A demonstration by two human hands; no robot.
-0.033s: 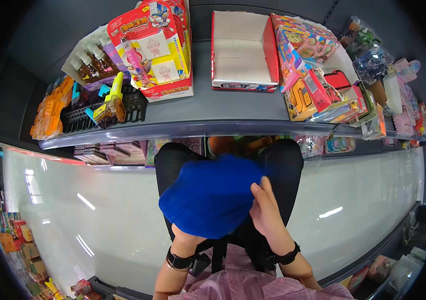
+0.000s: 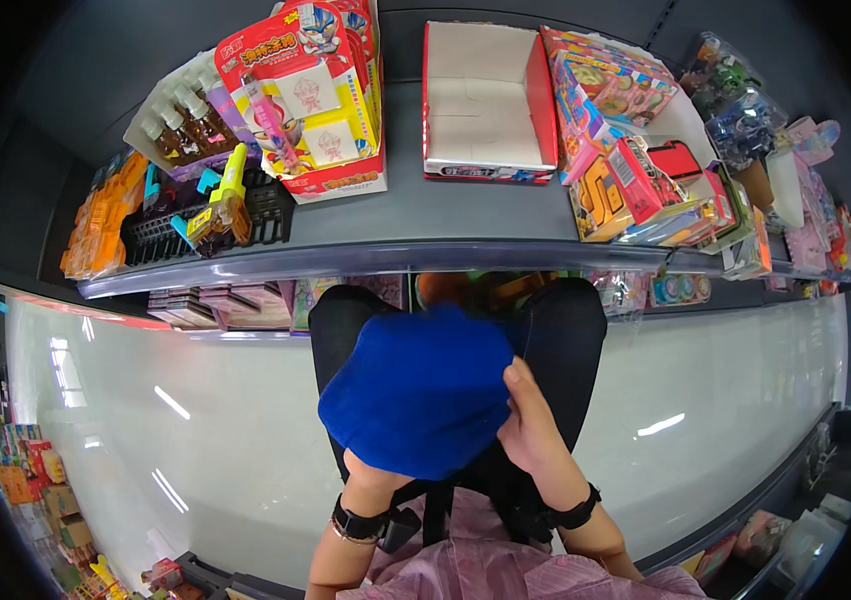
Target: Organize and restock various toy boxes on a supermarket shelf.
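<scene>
One long grey shelf (image 2: pixel 486 215) stretches beyond the left hand (image 2: pixel 374 476) and right hand (image 2: pixel 534 425). Between them, above the lap (image 2: pixel 576 345), a plain deep-blue cloth (image 2: pixel 416 395) spreads broad and roughly rounded, matte and soft-edged. The right hand holds its right edge; the left hand sits under its lower edge, fingers hidden, so its grip cannot be told.

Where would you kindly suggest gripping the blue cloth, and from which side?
Probably pinch the left edge of the blue cloth, coming from the left: that edge juts out free, while the right hand sits at its right edge and the left hand beneath its lower edge.
</scene>
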